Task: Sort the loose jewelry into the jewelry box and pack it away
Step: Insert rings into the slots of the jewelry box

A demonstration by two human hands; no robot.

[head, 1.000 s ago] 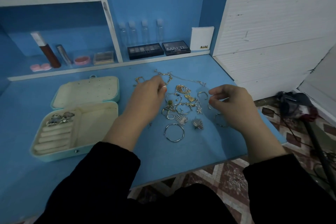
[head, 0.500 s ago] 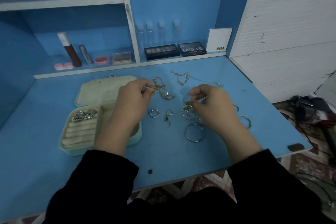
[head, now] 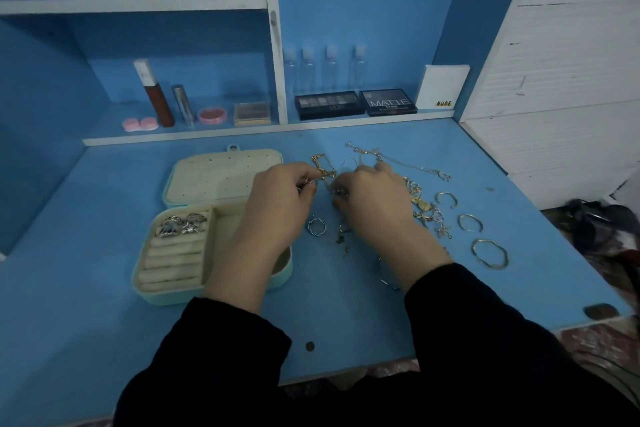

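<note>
A home vanity nook — cosmetics shelves point(head: 138, 3), eyeshadow palettes point(head: 329, 105).

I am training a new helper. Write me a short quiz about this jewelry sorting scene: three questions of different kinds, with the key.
1. True or false: the jewelry box is closed.
2. Multiple choice: the rings already packed in the jewelry box sit in
A) the left compartment with the ring rolls
B) the right compartment
C) the lid
3. Fill the gap: the wavy bangle lies on the table to the ___ of the right hand.

Key: 1 false; 2 A; 3 right.
</note>
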